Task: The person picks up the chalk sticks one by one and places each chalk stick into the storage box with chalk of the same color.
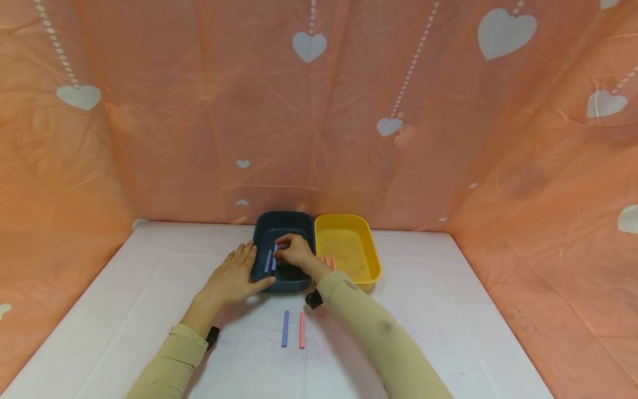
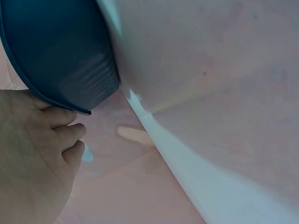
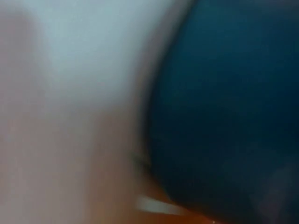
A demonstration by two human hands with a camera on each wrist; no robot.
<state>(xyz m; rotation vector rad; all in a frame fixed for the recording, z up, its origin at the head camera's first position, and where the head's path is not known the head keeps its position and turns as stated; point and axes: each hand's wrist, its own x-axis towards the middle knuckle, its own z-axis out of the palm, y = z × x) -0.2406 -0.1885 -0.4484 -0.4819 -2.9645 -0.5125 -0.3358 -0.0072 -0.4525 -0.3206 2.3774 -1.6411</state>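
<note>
In the head view a dark blue tray [image 1: 286, 285] stands at the back of the table. My left hand [image 1: 234, 277] rests against its left side with fingers extended and thumb along the near rim; the left wrist view shows fingers at the tray's edge. My right hand [image 1: 296, 252] reaches inside and pinches a purple chalk stick [image 1: 274, 265], partly covered by the fingertips. Just left of it lies another purple stick [image 1: 268, 261] in the tray. In front, a purple chalk stick [image 1: 285, 329] and a pink chalk stick [image 1: 302, 330] lie side by side on the table.
Against the dark tray's right side stands a yellow tray [image 1: 374, 252] with several pink sticks [image 1: 334, 264] at its near end, partly behind my right wrist. An orange cloth with white hearts [image 1: 309, 47] hangs behind the white table [image 1: 423, 316]. The right wrist view is blurred.
</note>
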